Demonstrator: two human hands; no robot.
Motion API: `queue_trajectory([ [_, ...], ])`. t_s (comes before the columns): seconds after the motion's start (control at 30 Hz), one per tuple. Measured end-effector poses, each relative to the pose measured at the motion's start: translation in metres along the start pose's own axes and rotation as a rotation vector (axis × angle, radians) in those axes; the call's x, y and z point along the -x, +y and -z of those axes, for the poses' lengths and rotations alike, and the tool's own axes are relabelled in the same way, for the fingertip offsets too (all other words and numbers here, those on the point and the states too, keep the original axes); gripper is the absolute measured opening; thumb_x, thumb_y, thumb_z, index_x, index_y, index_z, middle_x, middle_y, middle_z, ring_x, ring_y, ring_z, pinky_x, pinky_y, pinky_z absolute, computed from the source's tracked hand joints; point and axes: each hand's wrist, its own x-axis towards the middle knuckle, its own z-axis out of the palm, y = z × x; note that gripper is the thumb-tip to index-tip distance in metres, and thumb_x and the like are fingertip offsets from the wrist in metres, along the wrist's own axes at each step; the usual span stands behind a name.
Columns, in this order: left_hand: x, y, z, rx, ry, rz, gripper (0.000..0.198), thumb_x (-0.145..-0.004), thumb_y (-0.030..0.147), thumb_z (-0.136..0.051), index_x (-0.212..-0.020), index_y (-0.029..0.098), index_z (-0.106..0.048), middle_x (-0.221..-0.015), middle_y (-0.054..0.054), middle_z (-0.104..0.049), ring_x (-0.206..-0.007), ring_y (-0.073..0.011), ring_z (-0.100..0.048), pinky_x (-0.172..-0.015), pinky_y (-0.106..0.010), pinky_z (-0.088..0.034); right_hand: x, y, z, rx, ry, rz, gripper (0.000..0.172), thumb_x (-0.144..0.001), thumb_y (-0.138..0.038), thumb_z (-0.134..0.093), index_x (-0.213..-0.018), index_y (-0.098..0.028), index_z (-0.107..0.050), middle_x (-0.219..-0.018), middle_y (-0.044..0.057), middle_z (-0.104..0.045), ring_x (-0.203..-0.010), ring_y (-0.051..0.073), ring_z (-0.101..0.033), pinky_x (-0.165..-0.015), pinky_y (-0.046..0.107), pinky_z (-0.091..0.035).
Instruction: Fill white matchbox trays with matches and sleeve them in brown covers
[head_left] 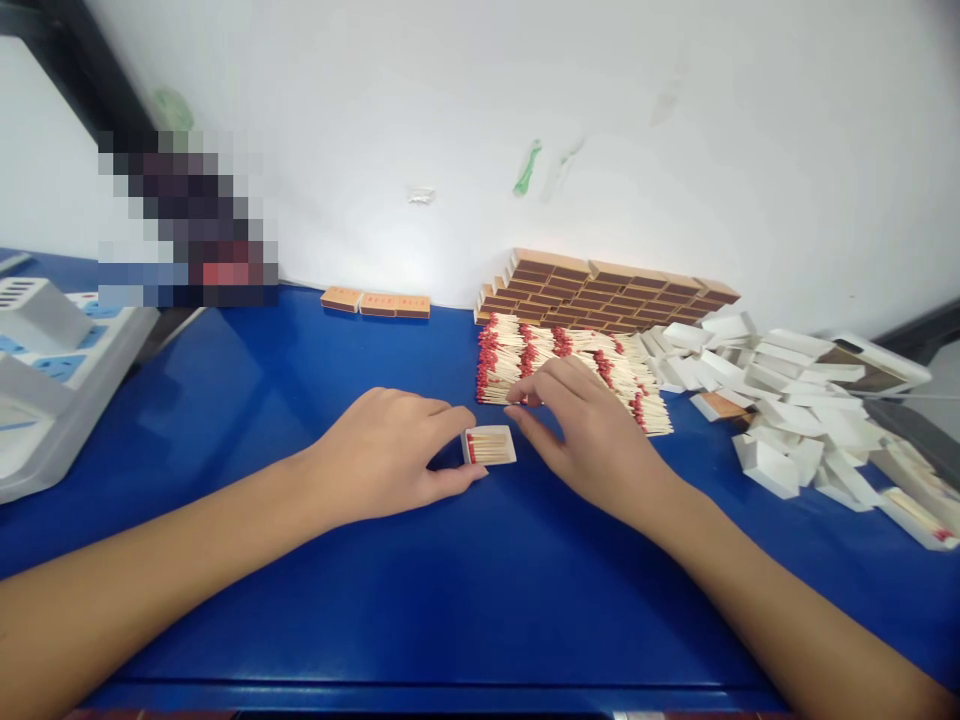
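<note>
Clasping a small white tray (507,459) at its left end with the left hand (397,450); setting the thumb against the near edge and the index finger by the far left corner, parted just enough to span the tray; folding the other left fingers in behind the index finger, partly hidden there; seeing that tray on the blue table (420,600), between the two hands, with a row of matches (491,447) side by side inside and with their red heads toward the left.

Holding the right hand (581,415) at the near edge of a broad spread of loose matches (499,355), beyond the tray's right end; showing the tips of thumb and index finger nearly together; cannot tell whether pinching a match or not; curving the remaining right fingers loosely, apart from the tray.

Seeing behind the spread a stepped stack of brown matchboxes (607,290), near the white wall (637,120); noting three more matchboxes (375,303) end to end farther left along the wall; finding to the right a jumbled heap of white trays (810,410); finding at the far left a white power strip (94,400).
</note>
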Motion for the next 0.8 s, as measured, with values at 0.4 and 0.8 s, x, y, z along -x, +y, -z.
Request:
queue_trajectory([
  [0.4, 0.002, 0.001, -0.001, 0.013, -0.018, -0.072, 0.027, -0.102, 0.047, -0.065, -0.110, 0.023, -0.072, -0.083, 0.003, -0.075, -0.071, -0.0164, -0.068, -0.062, -0.032, -0.036, -0.001, 0.016, -0.011, -0.047, -0.088, -0.062, 0.007, -0.105, -0.020, -0.061, -0.100, -0.021, -0.065, -0.097, 0.009, -0.064, -0.096, 0.027, -0.061, -0.085, 0.044, -0.052],
  [0.8, 0.002, -0.001, -0.001, -0.004, -0.022, -0.060, 0.027, -0.102, 0.047, -0.065, -0.109, 0.022, -0.072, -0.084, 0.003, -0.075, -0.072, -0.0171, -0.068, -0.062, -0.032, -0.036, 0.001, 0.020, -0.004, -0.026, -0.184, -0.111, 0.010, -0.106, -0.020, -0.057, -0.096, -0.021, -0.059, -0.098, 0.009, -0.064, -0.096, 0.028, -0.058, -0.085, 0.043, -0.051],
])
